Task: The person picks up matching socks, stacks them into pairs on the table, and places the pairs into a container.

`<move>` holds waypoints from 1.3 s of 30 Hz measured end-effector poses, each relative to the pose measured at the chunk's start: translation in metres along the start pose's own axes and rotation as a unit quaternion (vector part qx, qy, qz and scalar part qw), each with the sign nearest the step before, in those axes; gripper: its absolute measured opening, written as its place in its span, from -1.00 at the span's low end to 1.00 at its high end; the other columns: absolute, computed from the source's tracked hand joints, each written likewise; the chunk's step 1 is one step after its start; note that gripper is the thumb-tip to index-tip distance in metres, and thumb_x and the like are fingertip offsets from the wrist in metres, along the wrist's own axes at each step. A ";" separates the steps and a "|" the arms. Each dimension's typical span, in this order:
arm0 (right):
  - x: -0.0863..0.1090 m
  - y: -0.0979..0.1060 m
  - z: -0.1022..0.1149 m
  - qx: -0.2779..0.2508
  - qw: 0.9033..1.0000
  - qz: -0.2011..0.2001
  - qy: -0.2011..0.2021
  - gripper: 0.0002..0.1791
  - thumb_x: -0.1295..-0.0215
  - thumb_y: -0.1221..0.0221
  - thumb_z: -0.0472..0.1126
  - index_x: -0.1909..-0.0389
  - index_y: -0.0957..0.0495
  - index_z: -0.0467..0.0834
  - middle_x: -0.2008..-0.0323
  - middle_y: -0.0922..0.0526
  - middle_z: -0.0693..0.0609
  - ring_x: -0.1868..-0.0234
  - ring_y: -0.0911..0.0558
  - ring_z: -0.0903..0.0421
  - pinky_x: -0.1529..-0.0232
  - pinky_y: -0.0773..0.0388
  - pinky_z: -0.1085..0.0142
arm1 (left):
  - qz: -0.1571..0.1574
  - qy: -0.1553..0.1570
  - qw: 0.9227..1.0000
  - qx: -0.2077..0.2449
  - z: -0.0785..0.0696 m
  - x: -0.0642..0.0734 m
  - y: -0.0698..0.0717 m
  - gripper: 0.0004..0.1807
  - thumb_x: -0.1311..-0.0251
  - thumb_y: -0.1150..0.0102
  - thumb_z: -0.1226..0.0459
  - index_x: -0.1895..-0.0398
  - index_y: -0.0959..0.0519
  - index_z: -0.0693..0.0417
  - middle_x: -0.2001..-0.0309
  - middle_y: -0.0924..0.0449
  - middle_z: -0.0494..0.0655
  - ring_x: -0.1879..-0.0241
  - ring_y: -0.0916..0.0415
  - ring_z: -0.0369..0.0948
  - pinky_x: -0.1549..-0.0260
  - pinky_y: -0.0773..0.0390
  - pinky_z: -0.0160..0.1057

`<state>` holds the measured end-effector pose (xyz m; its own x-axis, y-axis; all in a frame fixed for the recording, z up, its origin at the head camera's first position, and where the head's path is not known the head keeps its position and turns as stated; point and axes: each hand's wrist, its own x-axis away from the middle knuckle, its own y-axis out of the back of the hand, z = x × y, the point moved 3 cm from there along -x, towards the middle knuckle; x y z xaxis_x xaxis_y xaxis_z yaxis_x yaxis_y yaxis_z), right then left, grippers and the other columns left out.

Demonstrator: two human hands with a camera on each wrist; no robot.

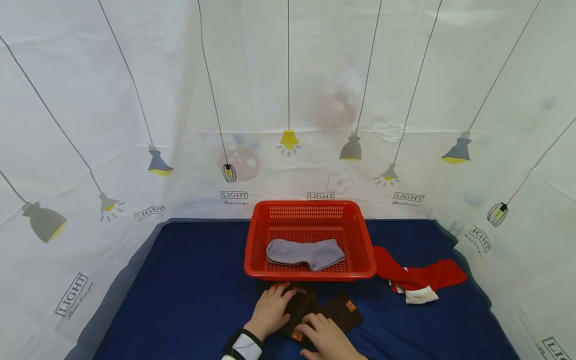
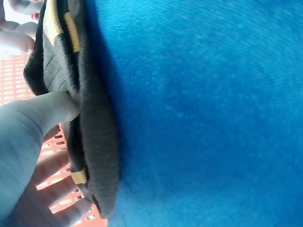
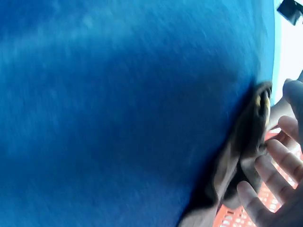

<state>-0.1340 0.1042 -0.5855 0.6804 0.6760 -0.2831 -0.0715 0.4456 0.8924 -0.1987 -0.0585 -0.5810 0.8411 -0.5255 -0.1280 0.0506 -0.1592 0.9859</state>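
In front of the red basket, one dark brown sock [image 1: 302,302] with light lettering and an orange label lies on the blue cloth. My left hand [image 1: 270,307] rests on it with spread fingers, and the left wrist view shows the thumb [image 2: 59,106] pressing its edge. At the label end, my right hand [image 1: 326,336] has its fingers loosely extended over the fabric. A second brown sock part [image 1: 339,312] with an orange label lies just beyond the right hand, partly hidden by it. The right wrist view shows brown fabric [image 3: 229,158] beside the relaxed fingers.
The red plastic basket [image 1: 310,276] stands behind the hands and holds folded grey socks [image 1: 306,252]. To its right lie red socks [image 1: 420,275] with white parts, crossed on the blue cloth [image 1: 193,290]. A white printed curtain [image 1: 288,75] surrounds the table.
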 end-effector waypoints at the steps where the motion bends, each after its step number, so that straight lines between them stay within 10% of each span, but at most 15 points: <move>1: 0.000 -0.002 0.001 -0.003 1.000 0.004 0.005 -0.61 -0.18 -0.15 0.12 0.02 -0.45 0.06 0.13 -0.43 0.13 0.24 -0.42 0.22 0.44 -0.29 0.50 | 0.000 0.001 1.000 -0.001 0.000 0.000 -0.001 -0.38 0.16 -0.39 0.13 -0.10 -0.48 -0.09 -0.11 -0.44 -0.02 -0.05 -0.41 -0.05 0.07 -0.42 -0.04; 22: -0.009 -0.012 -0.001 0.072 0.996 0.056 -0.026 -0.57 0.02 -0.33 -0.01 0.10 -0.46 0.09 0.29 -0.39 0.19 0.41 -0.30 0.30 0.52 -0.15 0.50 | -0.092 -0.032 0.993 -0.063 -0.008 -0.009 -0.008 -0.69 0.32 -0.41 0.20 0.39 -0.57 -0.10 0.37 -0.48 -0.13 0.34 -0.44 -0.14 0.35 -0.40 -0.17; 39: -0.012 -0.002 -0.005 0.095 0.994 0.049 -0.039 -0.80 -0.02 -0.28 -0.20 0.43 -0.43 0.05 0.48 -0.40 0.20 0.53 -0.37 0.29 0.55 -0.23 0.47 | -0.075 -0.029 0.995 -0.064 -0.007 -0.017 -0.005 -0.82 0.23 -0.35 0.22 0.56 -0.50 -0.15 0.48 -0.45 -0.21 0.44 -0.43 -0.19 0.44 -0.37 -0.23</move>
<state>-0.1454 0.0981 -0.5851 0.7324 0.6594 -0.1696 -0.0068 0.2562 0.9666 -0.2097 -0.0430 -0.5835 0.7864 -0.5520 -0.2773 0.2452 -0.1331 0.9603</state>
